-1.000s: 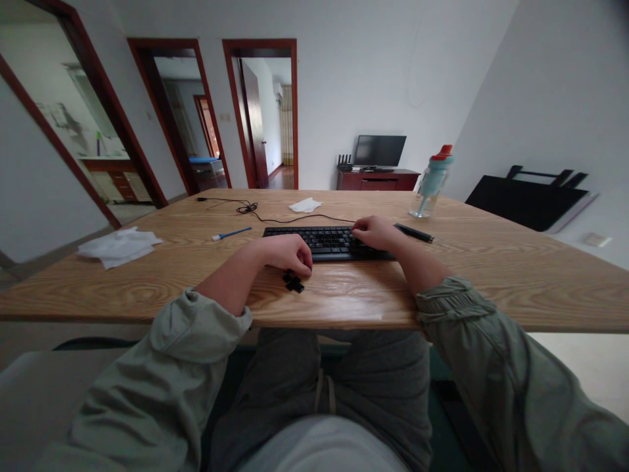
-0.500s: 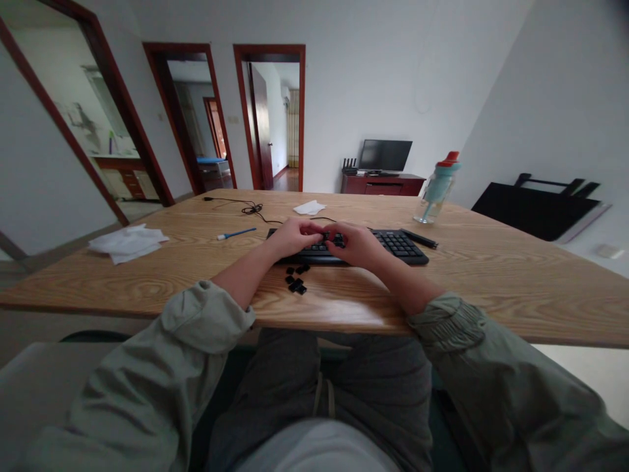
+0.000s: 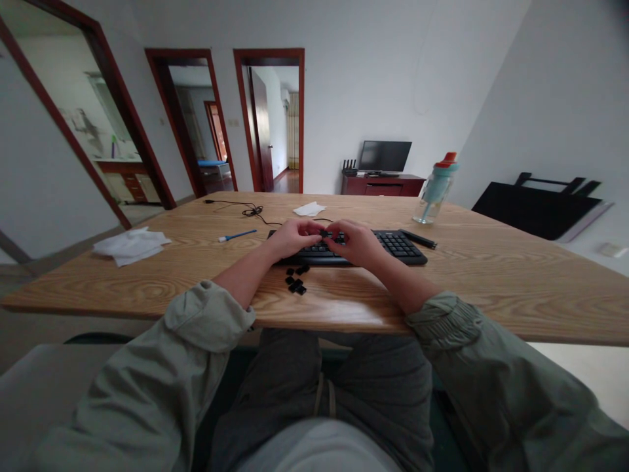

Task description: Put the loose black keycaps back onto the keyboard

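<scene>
A black keyboard (image 3: 398,246) lies on the wooden table (image 3: 491,275) in front of me. My left hand (image 3: 295,237) and my right hand (image 3: 356,242) meet over its left half, fingertips together. A small black keycap (image 3: 325,233) shows pinched between them. The hands hide the keys underneath. Several loose black keycaps (image 3: 295,282) lie on the table just in front of the keyboard, below my left wrist.
A black pen (image 3: 417,239) lies at the keyboard's right end, with a teal bottle with a red cap (image 3: 435,187) behind it. A blue-handled tool (image 3: 237,235), the keyboard cable (image 3: 250,210) and white tissues (image 3: 130,244) lie to the left. Another tissue (image 3: 308,209) lies farther back.
My left hand left the loose keycaps and rose to the keyboard. My right hand slid left to meet it. In the last half second both hands barely moved.
</scene>
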The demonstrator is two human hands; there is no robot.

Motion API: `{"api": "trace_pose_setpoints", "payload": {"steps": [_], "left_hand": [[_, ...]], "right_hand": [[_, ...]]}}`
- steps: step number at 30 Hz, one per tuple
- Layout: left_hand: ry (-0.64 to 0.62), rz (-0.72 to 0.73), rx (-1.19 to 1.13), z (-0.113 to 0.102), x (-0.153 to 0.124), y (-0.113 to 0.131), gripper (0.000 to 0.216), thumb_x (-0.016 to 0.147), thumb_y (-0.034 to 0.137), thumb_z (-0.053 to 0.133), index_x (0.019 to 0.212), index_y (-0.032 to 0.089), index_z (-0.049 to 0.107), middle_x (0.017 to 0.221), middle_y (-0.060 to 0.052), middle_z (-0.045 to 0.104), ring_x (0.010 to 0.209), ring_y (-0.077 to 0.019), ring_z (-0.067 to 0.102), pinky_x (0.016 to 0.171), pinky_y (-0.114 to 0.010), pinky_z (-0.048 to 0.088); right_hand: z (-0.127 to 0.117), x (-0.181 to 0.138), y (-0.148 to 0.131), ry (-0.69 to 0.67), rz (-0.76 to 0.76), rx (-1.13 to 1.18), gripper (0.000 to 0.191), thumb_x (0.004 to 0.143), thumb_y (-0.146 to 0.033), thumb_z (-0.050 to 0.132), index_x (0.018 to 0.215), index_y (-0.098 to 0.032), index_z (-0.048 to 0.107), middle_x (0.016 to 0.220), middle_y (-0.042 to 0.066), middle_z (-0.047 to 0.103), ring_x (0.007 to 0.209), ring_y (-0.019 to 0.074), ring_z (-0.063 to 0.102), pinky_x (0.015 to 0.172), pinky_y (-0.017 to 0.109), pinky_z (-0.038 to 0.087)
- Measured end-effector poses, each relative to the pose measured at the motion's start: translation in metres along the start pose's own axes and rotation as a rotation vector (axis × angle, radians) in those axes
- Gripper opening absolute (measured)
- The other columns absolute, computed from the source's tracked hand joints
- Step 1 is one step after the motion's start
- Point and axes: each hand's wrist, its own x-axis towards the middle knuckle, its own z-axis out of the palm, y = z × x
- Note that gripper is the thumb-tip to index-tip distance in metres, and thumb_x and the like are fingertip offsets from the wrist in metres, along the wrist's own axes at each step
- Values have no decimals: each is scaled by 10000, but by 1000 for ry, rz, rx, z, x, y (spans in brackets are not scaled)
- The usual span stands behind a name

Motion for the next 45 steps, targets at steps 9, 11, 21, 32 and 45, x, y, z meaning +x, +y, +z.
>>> {"api": "trace_pose_setpoints", "payload": {"steps": [9,11,21,32,45], "left_hand": [[43,1,93,0,1,-3,449,784,410,685,1101,93,712,920,-77,706,714,-116,572,661,-238,439],[54,8,98,0,4,-6,434,791,400,678,1097,94,713,908,-76,703,707,-113,567,650,-231,431],[29,84,345,5,29,-8,363,799,246,632,1131,131,722,895,-58,712,689,-109,568,674,-225,442],[-115,25,625,2,32,-18,337,782,309,610,1042,173,776,743,-25,684,656,-137,534,665,-253,387],[-130,28,778,4,33,-28,281,826,308,603,1019,201,778,999,-42,744,911,-188,654,839,-278,470]], "right_hand": [[2,1,0,-19,96,151,211,847,-369,604,895,-166,638,783,33,640,620,120,515,626,261,402],[6,3,1,-15,186,299,257,851,-412,596,882,-160,634,780,36,639,619,120,524,607,257,416],[24,18,34,-18,438,515,374,795,-434,645,993,-120,686,788,59,683,653,129,563,572,232,415],[25,18,34,-276,410,271,244,813,-335,656,906,-136,762,768,49,707,644,129,559,565,232,371],[3,16,53,223,431,327,284,761,-345,548,822,-108,692,636,33,602,591,141,506,556,259,347]]}}
